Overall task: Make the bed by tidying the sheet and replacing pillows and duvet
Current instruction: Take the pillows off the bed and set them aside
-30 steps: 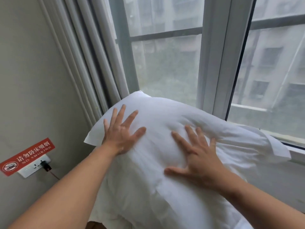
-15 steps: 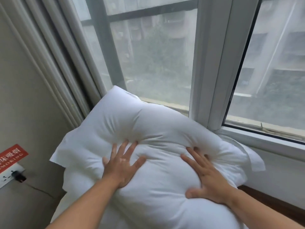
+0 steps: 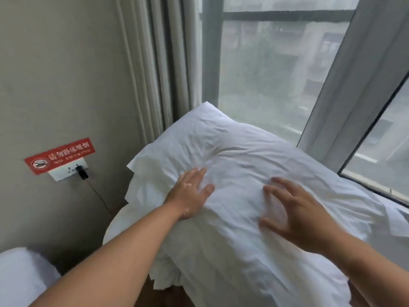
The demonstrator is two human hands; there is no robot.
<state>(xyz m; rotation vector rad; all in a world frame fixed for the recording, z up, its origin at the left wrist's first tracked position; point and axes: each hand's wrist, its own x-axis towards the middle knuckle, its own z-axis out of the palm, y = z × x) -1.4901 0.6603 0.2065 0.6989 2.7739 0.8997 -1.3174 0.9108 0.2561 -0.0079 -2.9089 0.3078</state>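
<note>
White pillow (image 3: 243, 151) propped in the corner between wall and window (image 3: 265, 74), lying atop further white bedding (image 3: 168, 262). Left hand (image 3: 190, 193) presses flat on the pillow's left half, fingers straight and close together. Right hand (image 3: 294, 213) rests near its middle, fingers spread wide, slightly bent, blurred. On the wall: red no-smoking sign (image 3: 59, 155) above a socket (image 3: 64, 172) with a black plug (image 3: 81, 171). Curtain (image 3: 155, 63) hangs behind the pillow's far corner.

Counted: two hands, left hand (image 3: 190, 193) and right hand (image 3: 294, 216), near centre. One white pillow (image 3: 243, 156). On left wall: one red sign (image 3: 59, 155), one wall socket (image 3: 64, 172), one black plug (image 3: 81, 172). White layers under pillow uncountable.
</note>
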